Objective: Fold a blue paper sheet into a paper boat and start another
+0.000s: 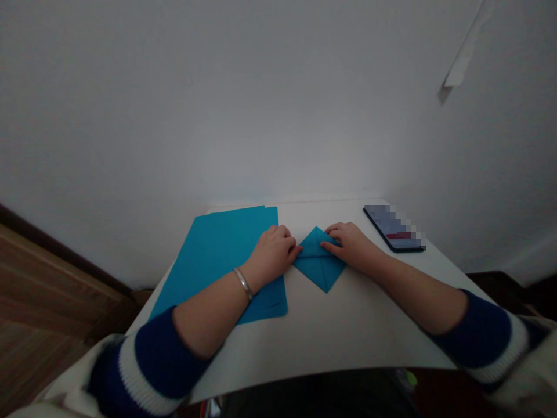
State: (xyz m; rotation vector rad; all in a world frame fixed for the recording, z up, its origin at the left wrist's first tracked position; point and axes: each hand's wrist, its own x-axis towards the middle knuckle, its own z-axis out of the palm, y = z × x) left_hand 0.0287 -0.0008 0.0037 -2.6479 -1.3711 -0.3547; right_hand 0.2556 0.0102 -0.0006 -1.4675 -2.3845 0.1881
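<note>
A small folded blue paper (319,264), diamond-shaped with creases across it, lies on the white table (348,325) between my hands. My left hand (272,252) presses its fingertips on the paper's left corner; a silver bracelet is on that wrist. My right hand (350,241) rests on the paper's upper right edge, one finger pointing along the middle crease. Both hands press the paper flat against the table rather than lifting it.
A stack of blue paper sheets (221,255) lies on the table's left part, under my left forearm. A phone (394,227) with a lit screen lies at the far right. A white wall stands just behind the table; wooden floor shows at left.
</note>
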